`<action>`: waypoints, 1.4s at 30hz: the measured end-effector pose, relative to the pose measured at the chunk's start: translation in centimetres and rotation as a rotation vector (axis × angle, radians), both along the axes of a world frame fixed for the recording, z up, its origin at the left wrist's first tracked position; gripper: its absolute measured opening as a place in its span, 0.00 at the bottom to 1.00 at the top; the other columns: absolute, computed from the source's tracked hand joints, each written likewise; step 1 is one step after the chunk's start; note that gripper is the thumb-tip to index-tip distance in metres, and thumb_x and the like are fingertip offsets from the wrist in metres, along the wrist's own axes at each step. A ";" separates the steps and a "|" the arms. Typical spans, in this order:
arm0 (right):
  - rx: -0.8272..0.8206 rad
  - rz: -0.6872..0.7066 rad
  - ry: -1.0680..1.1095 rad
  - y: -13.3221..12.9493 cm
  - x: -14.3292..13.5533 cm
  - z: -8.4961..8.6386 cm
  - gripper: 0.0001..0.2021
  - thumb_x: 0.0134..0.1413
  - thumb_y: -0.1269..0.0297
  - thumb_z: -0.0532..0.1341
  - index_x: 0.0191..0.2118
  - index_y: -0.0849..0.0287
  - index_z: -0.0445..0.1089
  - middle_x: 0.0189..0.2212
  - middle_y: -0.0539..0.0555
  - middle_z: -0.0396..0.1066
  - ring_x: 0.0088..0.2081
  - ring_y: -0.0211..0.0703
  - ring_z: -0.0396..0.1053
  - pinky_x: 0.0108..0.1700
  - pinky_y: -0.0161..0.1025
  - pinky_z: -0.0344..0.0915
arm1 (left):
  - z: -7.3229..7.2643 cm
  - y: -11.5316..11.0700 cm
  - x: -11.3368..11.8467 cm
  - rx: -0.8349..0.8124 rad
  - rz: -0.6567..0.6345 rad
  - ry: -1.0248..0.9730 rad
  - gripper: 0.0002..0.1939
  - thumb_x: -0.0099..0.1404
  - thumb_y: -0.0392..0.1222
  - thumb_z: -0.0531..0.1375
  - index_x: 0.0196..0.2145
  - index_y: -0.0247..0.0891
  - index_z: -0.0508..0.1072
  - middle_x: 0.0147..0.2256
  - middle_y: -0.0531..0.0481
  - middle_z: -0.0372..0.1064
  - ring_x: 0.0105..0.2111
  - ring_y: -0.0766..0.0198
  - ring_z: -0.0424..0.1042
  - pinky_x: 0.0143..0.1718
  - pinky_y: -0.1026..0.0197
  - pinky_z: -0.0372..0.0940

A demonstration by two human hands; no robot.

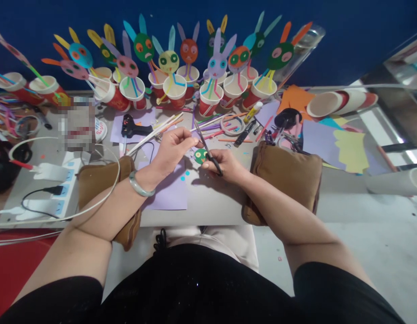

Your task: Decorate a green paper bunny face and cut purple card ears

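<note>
Black-handled scissors are in my right hand, its fingers wrapped round the handles, blades pointing up and to the left. My left hand is closed in a pinch close to the blades; what lies between its fingertips is too small to make out. Between the hands, partly behind the scissors, is a green paper disc with pale yellow eyes and an orange mouth piece. Small blue paper dots lie just below it. A lilac paper sheet sits under my left wrist.
Paper cups holding rabbit-faced straw figures line the back wall. A black glue gun and loose straws lie to the left. Brown cushions flank my forearms. A power strip with cables stands at left, coloured paper at right.
</note>
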State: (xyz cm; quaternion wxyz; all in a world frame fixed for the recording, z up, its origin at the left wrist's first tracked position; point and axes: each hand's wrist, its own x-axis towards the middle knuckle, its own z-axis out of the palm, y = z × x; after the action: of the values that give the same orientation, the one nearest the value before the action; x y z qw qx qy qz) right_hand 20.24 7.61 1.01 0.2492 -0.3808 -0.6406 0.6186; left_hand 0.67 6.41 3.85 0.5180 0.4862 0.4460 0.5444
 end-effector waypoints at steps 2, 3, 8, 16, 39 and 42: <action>0.003 -0.002 -0.017 0.0 0.0 -0.1 0.34 0.42 0.29 0.74 0.23 0.56 0.63 0.15 0.47 0.65 0.18 0.34 0.59 0.22 0.35 0.51 | 0.0 0.0 0.0 0.003 0.002 0.004 0.10 0.58 0.41 0.66 0.24 0.40 0.69 0.26 0.54 0.75 0.32 0.63 0.78 0.39 0.60 0.68; 0.007 -0.007 -0.026 0.0 0.0 -0.1 0.34 0.42 0.29 0.74 0.23 0.56 0.64 0.15 0.46 0.65 0.18 0.34 0.58 0.22 0.35 0.51 | 0.0 0.0 0.0 0.002 0.002 0.006 0.10 0.58 0.41 0.66 0.24 0.40 0.69 0.26 0.54 0.75 0.33 0.63 0.78 0.39 0.60 0.68; 0.055 -0.073 -0.054 0.0 -0.1 0.3 0.33 0.44 0.29 0.73 0.22 0.56 0.63 0.14 0.46 0.64 0.18 0.35 0.58 0.23 0.35 0.51 | 0.3 -0.1 -0.1 -0.034 0.016 0.032 0.13 0.60 0.42 0.67 0.25 0.41 0.67 0.26 0.54 0.74 0.32 0.64 0.77 0.40 0.59 0.68; 0.043 -0.313 0.140 0.7 0.2 0.5 0.29 0.39 0.40 0.80 0.29 0.55 0.66 0.23 0.48 0.72 0.25 0.39 0.67 0.29 0.38 0.64 | -0.6 0.1 -0.2 -0.063 -0.139 0.050 0.09 0.60 0.42 0.67 0.25 0.40 0.72 0.27 0.51 0.77 0.32 0.64 0.77 0.39 0.59 0.69; -0.063 -0.300 0.269 0.9 0.2 -0.5 0.27 0.33 0.56 0.82 0.32 0.55 0.65 0.30 0.47 0.73 0.29 0.38 0.71 0.35 0.37 0.70 | -0.9 0.4 -0.2 -0.034 -0.234 0.158 0.12 0.65 0.42 0.67 0.24 0.39 0.76 0.26 0.51 0.74 0.29 0.64 0.72 0.34 0.60 0.67; -0.076 -0.339 0.293 0.9 0.1 -0.7 0.28 0.31 0.56 0.83 0.31 0.55 0.65 0.30 0.47 0.73 0.30 0.37 0.71 0.35 0.37 0.70 | -0.9 0.3 -0.1 -0.045 -0.252 0.104 0.16 0.67 0.52 0.68 0.27 0.38 0.77 0.28 0.49 0.76 0.30 0.63 0.74 0.36 0.58 0.69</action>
State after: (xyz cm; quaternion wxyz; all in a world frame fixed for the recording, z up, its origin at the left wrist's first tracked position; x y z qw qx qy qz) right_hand 20.30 8.54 0.36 0.4254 -0.3983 -0.5008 0.6400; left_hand 0.54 6.74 2.91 0.5694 0.5542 0.4197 0.4388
